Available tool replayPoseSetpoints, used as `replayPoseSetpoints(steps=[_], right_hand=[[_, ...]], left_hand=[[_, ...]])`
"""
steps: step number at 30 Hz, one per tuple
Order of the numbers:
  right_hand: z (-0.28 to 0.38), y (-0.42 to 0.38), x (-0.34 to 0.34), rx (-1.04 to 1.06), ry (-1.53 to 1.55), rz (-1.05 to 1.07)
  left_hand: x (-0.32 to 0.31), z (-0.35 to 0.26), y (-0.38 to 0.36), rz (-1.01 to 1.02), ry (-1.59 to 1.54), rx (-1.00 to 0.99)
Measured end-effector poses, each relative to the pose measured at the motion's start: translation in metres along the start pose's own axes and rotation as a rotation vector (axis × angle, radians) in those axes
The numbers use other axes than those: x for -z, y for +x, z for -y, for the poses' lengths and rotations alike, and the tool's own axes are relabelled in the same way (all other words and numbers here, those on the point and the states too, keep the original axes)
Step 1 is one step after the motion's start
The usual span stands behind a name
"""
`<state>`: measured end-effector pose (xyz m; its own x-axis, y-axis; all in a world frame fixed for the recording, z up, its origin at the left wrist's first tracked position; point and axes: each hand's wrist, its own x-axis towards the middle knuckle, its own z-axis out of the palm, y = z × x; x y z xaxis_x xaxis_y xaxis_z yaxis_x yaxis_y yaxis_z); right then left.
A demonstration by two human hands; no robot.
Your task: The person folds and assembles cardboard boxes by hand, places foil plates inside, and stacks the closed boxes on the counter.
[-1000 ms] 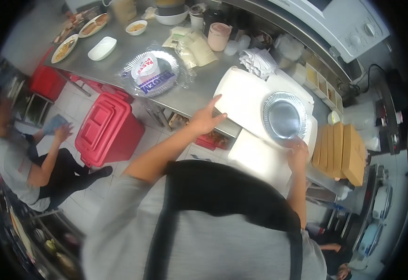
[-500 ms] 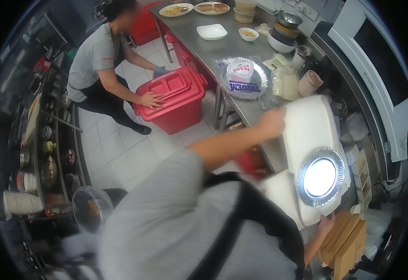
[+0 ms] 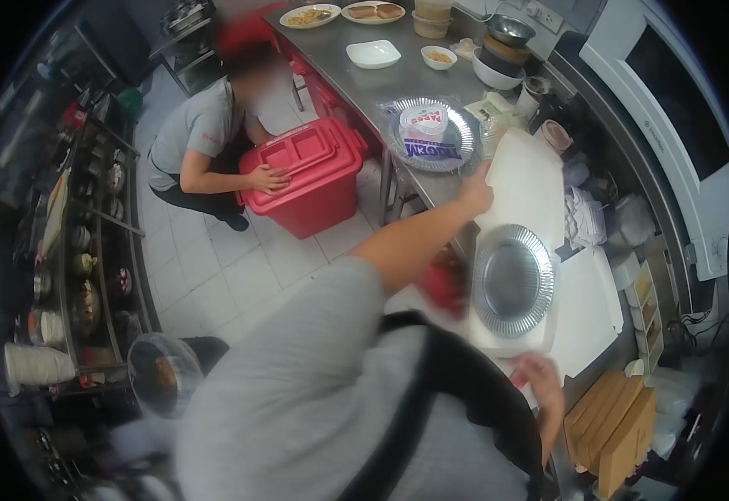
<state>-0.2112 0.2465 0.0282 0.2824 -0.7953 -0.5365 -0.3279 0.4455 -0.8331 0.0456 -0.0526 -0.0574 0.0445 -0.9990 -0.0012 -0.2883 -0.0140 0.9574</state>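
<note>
A long white board with rounded corners (image 3: 521,179) lies at an angle along the counter's near side. On it rests a round silver foil plate (image 3: 513,280) with a fluted rim. My left hand (image 3: 476,199) grips the board's left edge near its far end, one finger stretched along the side. At the near end of the board, my right hand (image 3: 539,377) is slightly blurred, its fingers loosely bent and apart beside the corner, holding nothing visible. A flat white sheet (image 3: 585,313) shows to the right of the board.
Wrapped foil plates (image 3: 433,138) lie beyond my left hand. Dishes of food (image 3: 310,17) and stacked bowls (image 3: 502,63) stand farther back. Brown cardboard boxes (image 3: 610,426) are near my right arm. Across the floor, a person (image 3: 201,138) crouches at a red lidded bin (image 3: 310,188).
The white board and foil plate have shifted left, uncovering the white sheet on their right. My right hand has come away from under the board's corner. The other person has crouched lower.
</note>
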Motion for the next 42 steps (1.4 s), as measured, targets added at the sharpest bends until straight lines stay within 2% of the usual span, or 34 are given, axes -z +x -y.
replayPoseSetpoints(steps=[1, 3, 4, 6, 9, 11, 13, 14, 15, 17, 18, 20, 23, 24, 25, 27, 30, 32, 34, 36, 42], right_hand=[[0.008, 0.013, 0.009, 0.103, -0.002, -0.14], [0.03, 0.06, 0.027, 0.357, -0.408, -0.481], [0.031, 0.088, 0.043, 0.425, -0.383, -0.497], [0.05, 0.138, 0.054, 0.582, -0.702, -0.562], [0.046, 0.183, 0.071, 0.571, -1.051, -0.535], [0.05, 0.199, 0.067, 0.415, -1.191, -0.558], [0.057, 0.185, 0.056, 0.19, -1.291, -0.592], [0.036, 0.191, 0.067, 0.315, -1.358, -0.686], [0.031, 0.192, 0.072, 0.275, -1.327, -0.681], [0.03, 0.19, 0.072, 0.192, -1.261, -0.675], [0.026, 0.184, 0.071, 0.245, -1.262, -0.641], [0.024, 0.171, 0.067, 0.348, -1.265, -0.581], [0.029, 0.152, 0.064, 0.558, -1.163, -0.612], [0.016, 0.156, 0.078, 0.665, -1.008, -0.713], [0.002, 0.153, 0.091, 0.607, -0.849, -0.847], [-0.033, 0.15, 0.112, 0.491, -0.499, -1.066], [-0.107, 0.14, 0.145, 0.393, -0.917, -1.056], [-0.115, 0.141, 0.147, 0.483, -0.538, -1.08], [-0.118, 0.141, 0.142, 0.492, -0.391, -1.095], [-0.111, 0.14, 0.139, 0.44, -0.483, -1.121], [-0.107, 0.14, 0.133, 0.377, -0.465, -1.112]], left_hand=[[0.004, -0.001, -0.002, 0.029, 0.019, 0.058], [0.011, -0.012, -0.002, 0.083, 0.052, 0.161], [0.011, -0.006, 0.003, 0.081, 0.026, 0.121], [-0.006, 0.015, 0.016, 0.086, -0.045, 0.036], [-0.016, 0.024, 0.035, 0.094, 0.095, -0.017], [-0.019, 0.019, 0.038, 0.049, 0.126, -0.028], [-0.006, -0.01, 0.014, 0.107, 0.005, 0.007], [-0.007, -0.01, 0.006, 0.115, -0.006, 0.012], [-0.004, -0.005, 0.0, 0.115, -0.007, 0.018], [-0.011, 0.018, -0.012, -0.014, 0.017, -0.106], [-0.025, 0.029, -0.019, -0.068, 0.016, -0.165], [-0.021, 0.028, -0.027, -0.016, 0.066, -0.196], [-0.01, 0.025, -0.016, 0.082, 0.076, -0.263], [0.0, 0.018, -0.02, 0.103, 0.052, -0.304], [0.008, 0.013, -0.023, 0.124, 0.036, -0.342], [0.001, 0.018, -0.026, 0.069, 0.101, -0.3], [-0.009, 0.031, -0.02, 0.055, 0.154, -0.302], [-0.015, 0.033, -0.019, 0.061, 0.179, -0.338], [-0.014, 0.036, -0.019, 0.051, 0.223, -0.388], [-0.014, 0.034, -0.018, 0.061, 0.213, -0.387], [-0.007, 0.024, -0.023, 0.071, 0.19, -0.38]])
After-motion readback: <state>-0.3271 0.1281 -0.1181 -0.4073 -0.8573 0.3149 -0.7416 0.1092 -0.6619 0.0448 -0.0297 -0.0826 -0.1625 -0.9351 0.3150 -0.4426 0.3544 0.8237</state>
